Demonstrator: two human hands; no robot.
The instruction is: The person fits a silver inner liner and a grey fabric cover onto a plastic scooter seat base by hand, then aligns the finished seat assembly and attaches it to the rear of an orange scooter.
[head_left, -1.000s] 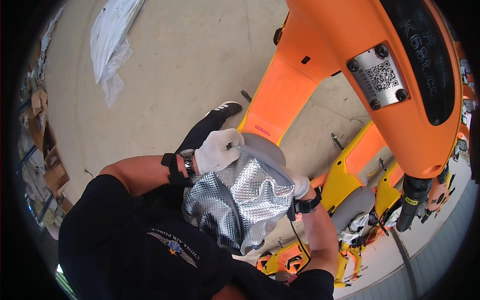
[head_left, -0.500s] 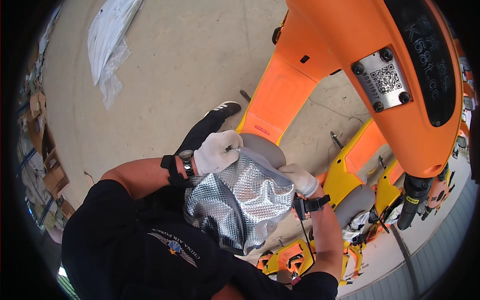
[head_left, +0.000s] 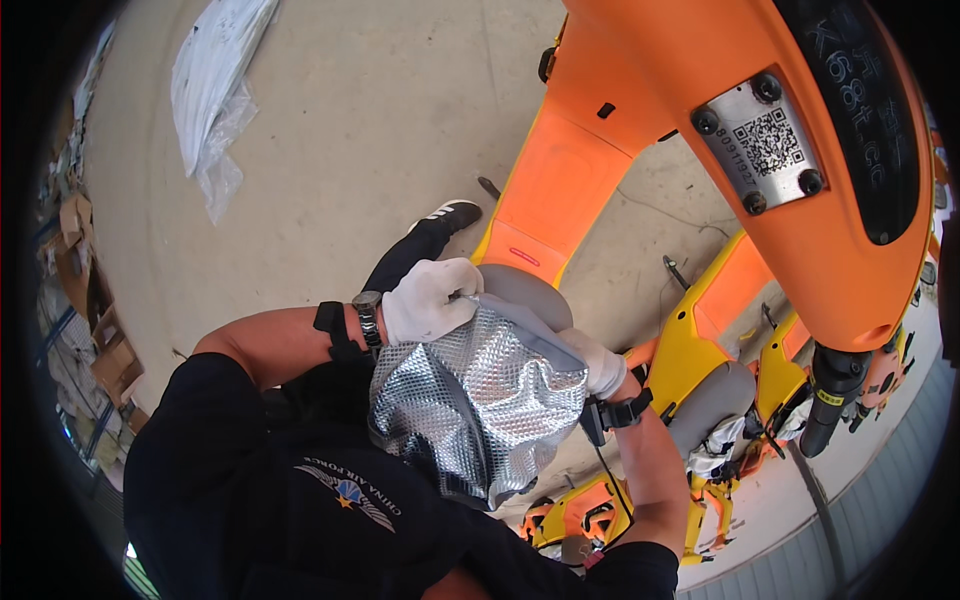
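My left hand, in a white glove, is closed in a pinch on the grey edge of a silver foil-lined seat cover. My right hand, gloved too, grips the opposite end of the same edge; its fingertips are partly hidden by the fabric. The cover hangs creased between both hands, its shiny waffle-textured side toward me. Just beyond it, partly hidden, is the grey seat of an orange and yellow scooter.
The scooter's orange front column rises close on my right, with a black grip at its end. More scooters stand in a row to the right. White plastic sheeting lies on the floor, and cardboard boxes are at far left.
Both hands keep their hold on the cover's edge. My right hand has turned slightly at the edge, and the whole view has shifted a little.
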